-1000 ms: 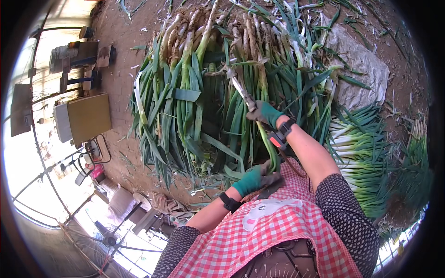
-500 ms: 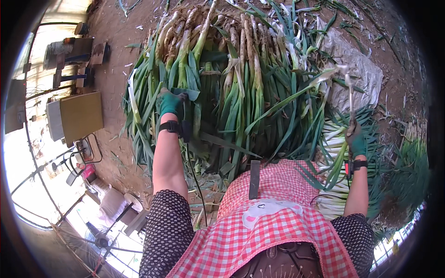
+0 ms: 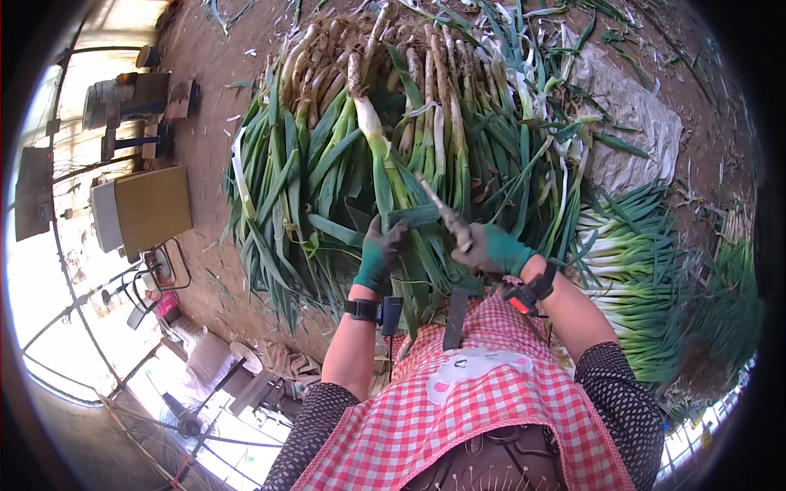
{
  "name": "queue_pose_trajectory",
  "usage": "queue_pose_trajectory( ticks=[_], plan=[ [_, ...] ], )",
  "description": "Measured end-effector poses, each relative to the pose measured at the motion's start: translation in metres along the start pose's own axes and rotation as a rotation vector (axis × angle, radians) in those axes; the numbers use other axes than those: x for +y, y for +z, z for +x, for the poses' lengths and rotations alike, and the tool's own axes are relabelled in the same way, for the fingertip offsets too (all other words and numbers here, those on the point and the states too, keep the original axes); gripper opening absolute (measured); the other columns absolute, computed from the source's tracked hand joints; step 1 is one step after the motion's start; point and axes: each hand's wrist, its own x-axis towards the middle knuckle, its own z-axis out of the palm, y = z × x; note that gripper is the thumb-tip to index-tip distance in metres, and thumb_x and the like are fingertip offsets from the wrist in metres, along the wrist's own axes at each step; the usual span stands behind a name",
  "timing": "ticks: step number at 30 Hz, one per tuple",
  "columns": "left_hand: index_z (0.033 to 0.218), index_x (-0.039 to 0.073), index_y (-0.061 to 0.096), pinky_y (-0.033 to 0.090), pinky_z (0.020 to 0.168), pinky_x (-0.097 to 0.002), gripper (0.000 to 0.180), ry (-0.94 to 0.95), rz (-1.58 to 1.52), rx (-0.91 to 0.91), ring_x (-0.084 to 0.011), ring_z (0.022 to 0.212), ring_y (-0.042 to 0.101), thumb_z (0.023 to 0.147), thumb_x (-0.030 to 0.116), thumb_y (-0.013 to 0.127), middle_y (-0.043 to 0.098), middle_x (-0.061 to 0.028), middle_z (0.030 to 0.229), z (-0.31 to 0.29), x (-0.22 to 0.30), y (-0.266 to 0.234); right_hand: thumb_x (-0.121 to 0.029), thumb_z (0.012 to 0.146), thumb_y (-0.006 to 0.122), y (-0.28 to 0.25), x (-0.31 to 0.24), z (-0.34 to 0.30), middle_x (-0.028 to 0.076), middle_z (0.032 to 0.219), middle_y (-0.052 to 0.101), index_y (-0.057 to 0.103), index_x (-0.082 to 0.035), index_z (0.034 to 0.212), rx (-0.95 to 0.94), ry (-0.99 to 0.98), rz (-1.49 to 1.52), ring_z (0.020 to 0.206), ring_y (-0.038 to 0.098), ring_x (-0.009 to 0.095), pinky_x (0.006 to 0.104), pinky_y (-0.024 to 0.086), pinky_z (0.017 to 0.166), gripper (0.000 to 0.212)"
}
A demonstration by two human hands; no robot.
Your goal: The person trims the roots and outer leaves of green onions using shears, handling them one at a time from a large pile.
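Observation:
My left hand (image 3: 381, 250), in a green glove with a grey palm, closes round the leaves of a leek (image 3: 373, 131) in front of my apron. The leek's soil-brown root end points away from me, over a large pile of unpeeled leeks (image 3: 327, 155). Close by on the right, my right hand (image 3: 488, 248), gloved alike, is closed on a narrow stick-like tool (image 3: 440, 203). Its tip slants up and left toward the leek; I cannot tell its exact kind. A broad green leaf (image 3: 413, 216) lies across, between the two hands.
Cleaned leeks (image 3: 630, 278) with white stems lie stacked at the right, below a pale plastic sheet (image 3: 626, 123). A flat dark strip (image 3: 455, 319) stands at my apron (image 3: 491, 376). At the left are a board (image 3: 154, 211), a metal-framed chair (image 3: 168, 274) and a fan (image 3: 188, 425).
My left hand has moved right and nearer from the pile's left side and now grips a leek. My right hand has swung left from above the cleaned leeks, bringing the tool beside it.

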Motion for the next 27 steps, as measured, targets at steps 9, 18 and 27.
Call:
queue_pose_trajectory(
  ticks=[9, 18, 27],
  plan=[
    [0.125, 0.01, 0.067, 0.052, 0.073, -0.0296, 0.042, -0.156, -0.206, 0.093, -0.0111, 0.084, 0.063, 0.104, 0.046, 0.062, 0.069, -0.0005, 0.103, -0.009, -0.017, 0.003, -0.038, 0.087, 0.07, 0.03, -0.029, 0.041, 0.024, 0.075, 0.07, 0.071, 0.002, 0.086, -0.055, 0.076, -0.011, 0.076, 0.074, 0.039, 0.0451, 0.059, 0.07, 0.04],
    [0.125, 0.006, 0.066, 0.053, 0.078, -0.0306, 0.058, -0.165, -0.246, 0.12, -0.013, 0.086, 0.063, 0.105, 0.059, 0.054, 0.07, -0.0029, 0.105, -0.008, -0.031, -0.009, -0.042, 0.092, 0.059, 0.016, -0.032, 0.152, 0.025, 0.099, 0.073, 0.076, -0.005, 0.099, 0.091, -0.053, -0.214, 0.093, 0.073, 0.042, 0.0472, 0.059, 0.078, 0.041],
    [0.127, -0.005, 0.062, 0.055, 0.09, -0.0381, 0.063, 0.445, 0.566, 0.436, -0.024, 0.099, 0.072, 0.091, 0.044, 0.078, 0.075, -0.0156, 0.105, 0.015, -0.014, 0.003, -0.04, 0.095, 0.053, 0.037, 0.024, 0.127, 0.024, 0.107, 0.073, 0.073, -0.009, 0.125, 0.061, -0.015, -0.188, 0.098, 0.074, 0.041, 0.0482, 0.059, 0.083, 0.048]
  ],
)
